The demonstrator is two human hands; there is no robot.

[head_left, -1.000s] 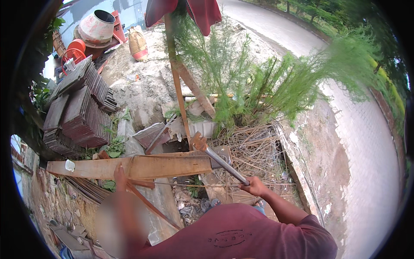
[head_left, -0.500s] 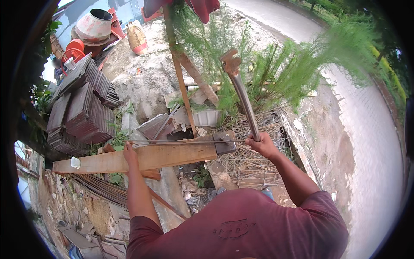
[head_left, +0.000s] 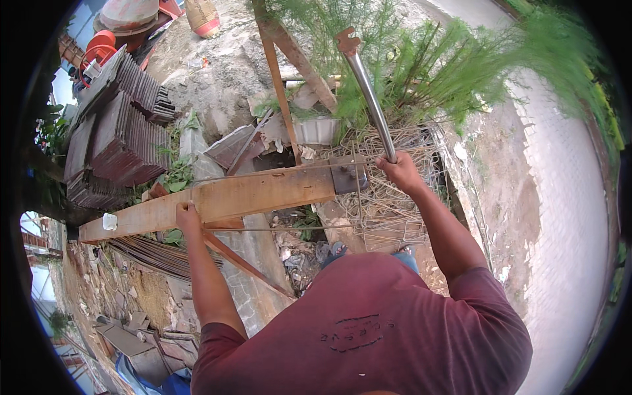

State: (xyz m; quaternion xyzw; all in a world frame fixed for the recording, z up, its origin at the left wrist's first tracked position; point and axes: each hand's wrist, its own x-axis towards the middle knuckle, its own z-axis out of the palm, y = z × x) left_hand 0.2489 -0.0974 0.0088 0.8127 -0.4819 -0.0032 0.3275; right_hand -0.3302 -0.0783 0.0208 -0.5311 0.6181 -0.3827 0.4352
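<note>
A long wooden beam [head_left: 263, 197] lies across in front of me, with a dark metal plate [head_left: 349, 178] fixed at its right end. My left hand [head_left: 189, 216] is closed on a thin steel rod [head_left: 283, 228] at the beam's near edge. The rod has corners bent into it; one side runs toward me past the plate and another runs left, nearer to me than the beam. My right hand [head_left: 399, 172] grips the lower end of a shiny metal bending lever [head_left: 374, 102]. Its notched, rusty head points away from me, above the green plant.
A heap of bent steel rods [head_left: 395, 214] lies beyond my feet, right of the beam. Stacked roof tiles [head_left: 128, 141] stand at the left, near straight rods [head_left: 158, 258]. Feathery green plants [head_left: 428, 72] and slanting wooden posts [head_left: 280, 92] rise ahead. A white lump [head_left: 110, 222] sits on the beam.
The rod was straight along the beam's top toward the plate; now a bent length shows on my side of the beam. My left hand has moved slightly left; the lever stays in my right.
</note>
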